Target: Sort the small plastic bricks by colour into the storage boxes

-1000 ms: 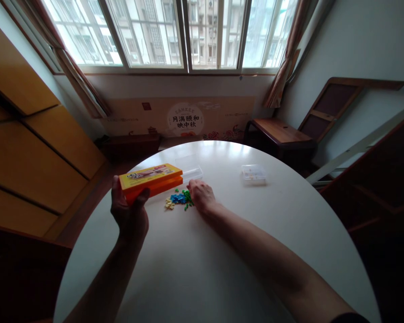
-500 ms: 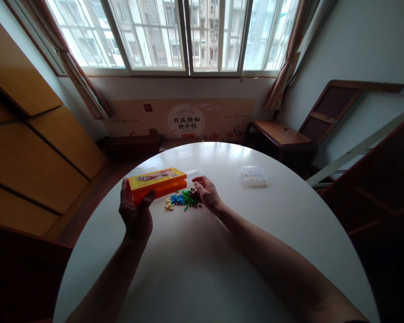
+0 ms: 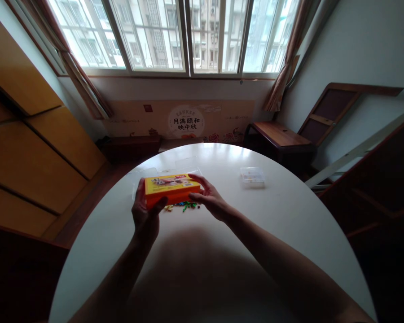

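Observation:
A yellow and orange cardboard box (image 3: 171, 188) with printing on its top is held above the table between both hands. My left hand (image 3: 146, 213) grips its left end, thumb along the front side. At the right end, my right hand (image 3: 208, 195) is closed round the box, fingers on top and thumb at the front. Small coloured pieces (image 3: 188, 206), yellow, blue, green and dark brown, lie on the table and are partly hidden behind the box. What is inside the box does not show.
The round white table (image 3: 256, 233) carries a clear plastic case (image 3: 252, 176) to the right. Transparent plastic trays or lids (image 3: 185, 162) lie behind the box. A wooden chair (image 3: 283, 134) stands beyond the table at the right, under the window side.
The box has moved to the right, over the coloured pieces. Its gaping right end is now pressed together, and my right hand has gone from beside it to gripping it.

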The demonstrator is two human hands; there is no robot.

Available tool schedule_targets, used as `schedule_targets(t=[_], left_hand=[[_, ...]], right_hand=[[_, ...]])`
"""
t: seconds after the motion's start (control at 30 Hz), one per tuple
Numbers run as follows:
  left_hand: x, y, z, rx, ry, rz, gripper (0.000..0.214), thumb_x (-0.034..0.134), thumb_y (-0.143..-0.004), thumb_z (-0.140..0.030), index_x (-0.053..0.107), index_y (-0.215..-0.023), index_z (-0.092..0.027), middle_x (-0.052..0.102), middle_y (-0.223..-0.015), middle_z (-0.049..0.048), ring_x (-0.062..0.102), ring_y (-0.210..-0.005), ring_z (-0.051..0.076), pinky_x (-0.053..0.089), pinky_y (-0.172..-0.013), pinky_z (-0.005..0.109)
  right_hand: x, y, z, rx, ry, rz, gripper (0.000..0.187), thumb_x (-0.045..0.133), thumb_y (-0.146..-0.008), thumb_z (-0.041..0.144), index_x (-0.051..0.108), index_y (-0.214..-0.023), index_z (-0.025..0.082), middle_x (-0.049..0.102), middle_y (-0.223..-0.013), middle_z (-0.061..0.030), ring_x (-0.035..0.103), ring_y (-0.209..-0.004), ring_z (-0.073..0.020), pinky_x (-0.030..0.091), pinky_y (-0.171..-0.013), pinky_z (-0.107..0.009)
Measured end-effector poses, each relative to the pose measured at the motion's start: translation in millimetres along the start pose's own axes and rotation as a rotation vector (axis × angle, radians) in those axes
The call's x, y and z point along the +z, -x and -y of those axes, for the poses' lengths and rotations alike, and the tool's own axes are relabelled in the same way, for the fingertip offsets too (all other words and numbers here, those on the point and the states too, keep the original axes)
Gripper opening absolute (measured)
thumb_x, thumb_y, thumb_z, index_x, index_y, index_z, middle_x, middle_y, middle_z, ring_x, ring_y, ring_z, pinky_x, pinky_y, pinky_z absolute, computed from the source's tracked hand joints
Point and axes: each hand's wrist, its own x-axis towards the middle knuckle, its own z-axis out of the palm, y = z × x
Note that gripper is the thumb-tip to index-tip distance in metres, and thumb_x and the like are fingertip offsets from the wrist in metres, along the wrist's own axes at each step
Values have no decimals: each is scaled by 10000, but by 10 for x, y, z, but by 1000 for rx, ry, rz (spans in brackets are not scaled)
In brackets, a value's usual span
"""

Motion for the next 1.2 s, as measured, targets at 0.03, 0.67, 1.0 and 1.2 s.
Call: schedule_targets(t=[0.03,0.67,1.0,1.2], left_hand=[[9,23,-2,-14,5,30,923,772,-666,-389,310,-1448,-223,435,-1436,145,429,-1321,322,436,-1055,429],[-197,-83,-37,169,-516,185,632,602,-791,-542,484,-1314,-207,455,-1397,134,421,-1312,302,358,-1080,488],[-746,-439,309,251,-1211,239,487,447,-845,-540,668,-1067,-167,616,-1213,148,516,-1176,330,371,-1022,491],[-777,-508,288,184,-1336,189,528,396,-872,-540,642,-1120,-143,651,-1151,153,569,-1079,332,382,-988,493]], right_hand=[[23,-2,10,-3,-10,-25,536,745,-680,248,574,-1188,239,678,-888,5,636,-703,-131,503,-595,-207],[-954,-703,394,40,878,-747,395,341,-962,442,594,-815,176,582,-617,-17,546,-475,-127,457,-498,-250],[-1377,-1553,455,176,1243,-779,392,423,-945,432,671,-899,132,681,-969,-170,632,-903,-255,438,-753,-309],[-1324,-1762,55,189,1315,-581,303,475,-925,329,695,-873,128,695,-973,-167,617,-940,-232,410,-769,-265]])
